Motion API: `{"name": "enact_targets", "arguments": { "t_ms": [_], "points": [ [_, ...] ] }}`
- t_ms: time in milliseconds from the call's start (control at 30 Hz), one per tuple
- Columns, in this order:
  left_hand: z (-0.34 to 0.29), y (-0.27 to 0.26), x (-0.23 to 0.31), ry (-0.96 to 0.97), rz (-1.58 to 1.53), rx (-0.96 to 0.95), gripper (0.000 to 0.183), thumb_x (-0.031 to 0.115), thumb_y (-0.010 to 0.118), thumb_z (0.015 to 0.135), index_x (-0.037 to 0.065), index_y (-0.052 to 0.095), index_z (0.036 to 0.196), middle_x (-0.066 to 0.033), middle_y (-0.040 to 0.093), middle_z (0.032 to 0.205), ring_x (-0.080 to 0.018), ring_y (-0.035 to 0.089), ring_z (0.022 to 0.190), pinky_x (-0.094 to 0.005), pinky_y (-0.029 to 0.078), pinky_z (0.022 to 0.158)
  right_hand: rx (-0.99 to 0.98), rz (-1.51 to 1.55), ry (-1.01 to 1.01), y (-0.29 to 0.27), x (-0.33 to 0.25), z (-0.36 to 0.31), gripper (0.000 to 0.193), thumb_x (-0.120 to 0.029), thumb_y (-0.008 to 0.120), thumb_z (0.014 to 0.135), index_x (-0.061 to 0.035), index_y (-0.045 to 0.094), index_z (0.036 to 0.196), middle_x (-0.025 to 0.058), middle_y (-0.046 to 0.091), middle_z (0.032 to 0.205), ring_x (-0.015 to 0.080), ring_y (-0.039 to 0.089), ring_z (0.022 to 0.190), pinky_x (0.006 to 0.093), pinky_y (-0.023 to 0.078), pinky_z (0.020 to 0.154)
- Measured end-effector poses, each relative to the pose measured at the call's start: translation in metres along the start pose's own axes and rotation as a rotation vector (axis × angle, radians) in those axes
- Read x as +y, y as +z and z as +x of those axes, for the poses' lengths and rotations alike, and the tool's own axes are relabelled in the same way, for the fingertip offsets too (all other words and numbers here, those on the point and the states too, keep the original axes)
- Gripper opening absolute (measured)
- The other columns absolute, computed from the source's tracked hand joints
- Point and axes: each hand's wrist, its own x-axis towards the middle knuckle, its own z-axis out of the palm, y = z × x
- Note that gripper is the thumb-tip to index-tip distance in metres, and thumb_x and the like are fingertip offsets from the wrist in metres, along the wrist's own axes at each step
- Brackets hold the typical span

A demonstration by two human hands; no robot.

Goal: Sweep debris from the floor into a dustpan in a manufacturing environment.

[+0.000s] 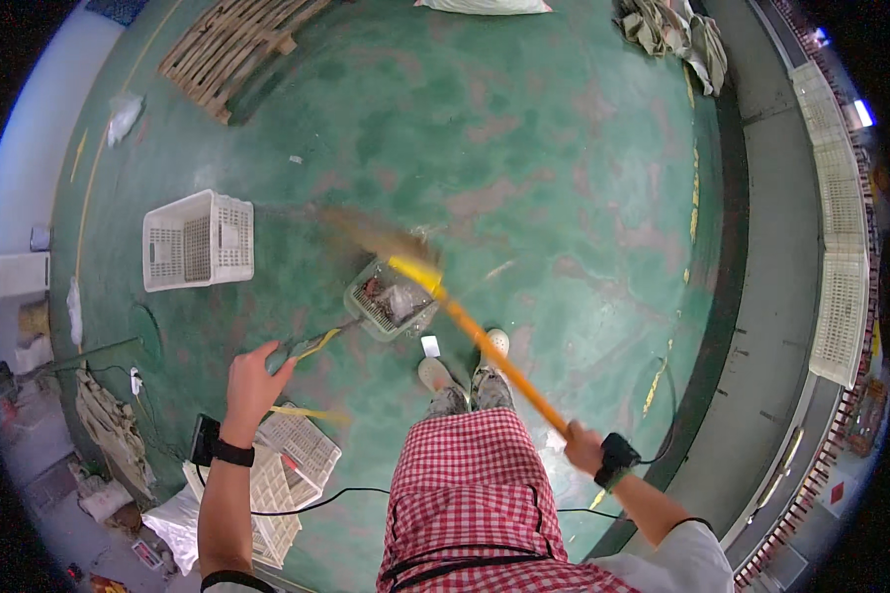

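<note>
My right hand [583, 447] is wrapped round the orange handle of a broom [504, 366]. The broom slants away to the left, down to its yellow head [415, 275], whose brown bristles are smeared by motion. Beneath the head lies a pale, see-through dustpan [381, 328] with clear plastic scraps and dark bits inside. From the dustpan a thin handle [318, 343], partly yellow, runs to my left hand [257, 381], which is closed on its end. A small white piece [430, 346] rests on the floor just in front of my shoes.
A white plastic crate [200, 277] stands at left on the green floor [564, 168]. Closer in at lower left are more pale crates [302, 450] and a white sack [173, 529]. A wooden pallet [237, 49] lies far left. Along the right runs a grey ledge [781, 217] bearing crates.
</note>
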Motion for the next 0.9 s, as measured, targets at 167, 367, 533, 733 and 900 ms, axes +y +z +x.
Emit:
{"name": "enact_targets", "arguments": {
  "t_ms": [167,367,533,733,900],
  "points": [
    [0.005,0.004,0.002,0.023,0.041,0.003,0.035,0.024,0.063,0.066,-0.002,0.058,0.088,-0.0218,0.056,0.075,-0.0342,0.056,0.069,-0.036,0.045,0.061,0.18,-0.018,0.006,-0.025,-0.027,0.139,0.016,-0.013,0.038,0.077,-0.0014,0.046,0.084,0.0233,0.052,0.066,0.0383,0.052,0.067,0.0427,0.042,0.054],
    [0.01,0.004,0.005,0.014,0.01,0.001,0.035,0.024,0.063,0.065,-0.002,0.058,0.088,-0.0221,0.056,0.074,-0.0338,0.056,0.067,-0.0353,0.045,0.059,0.39,-0.098,-0.326,0.069,-0.068,0.176,0.024,-0.024,0.048,0.071,-0.0004,0.049,0.078,0.0245,0.053,0.067,0.0371,0.054,0.07,0.0413,0.043,0.058],
    [-0.002,0.004,-0.02,0.031,-0.037,0.018,0.035,0.024,0.063,0.065,-0.002,0.058,0.088,-0.022,0.056,0.074,-0.0336,0.056,0.068,-0.0357,0.045,0.06,-0.101,0.19,-0.194,0.081,-0.058,0.072,0.021,-0.02,0.049,0.071,-0.0017,0.049,0.081,0.0233,0.053,0.066,0.0384,0.053,0.067,0.043,0.042,0.055],
    [-0.055,0.002,-0.048,-0.006,-0.053,0.048,0.033,0.021,0.064,0.065,-0.002,0.057,0.088,-0.0207,0.057,0.077,-0.0341,0.055,0.071,-0.035,0.044,0.063,0.007,0.077,0.056,0.067,0.03,-0.06,0.022,-0.013,0.054,0.065,-0.0059,0.045,0.083,0.0168,0.054,0.062,0.0369,0.053,0.059,0.0445,0.04,0.05],
    [-0.117,-0.012,-0.032,-0.112,-0.032,0.072,0.032,0.016,0.064,0.065,-0.004,0.056,0.089,-0.0214,0.057,0.08,-0.0336,0.056,0.073,-0.0342,0.044,0.064,0.306,0.022,0.219,0.059,0.106,-0.057,0.017,-0.008,0.053,0.065,-0.0064,0.042,0.078,0.0163,0.051,0.062,0.0349,0.052,0.061,0.0421,0.04,0.051]
  ]
}}
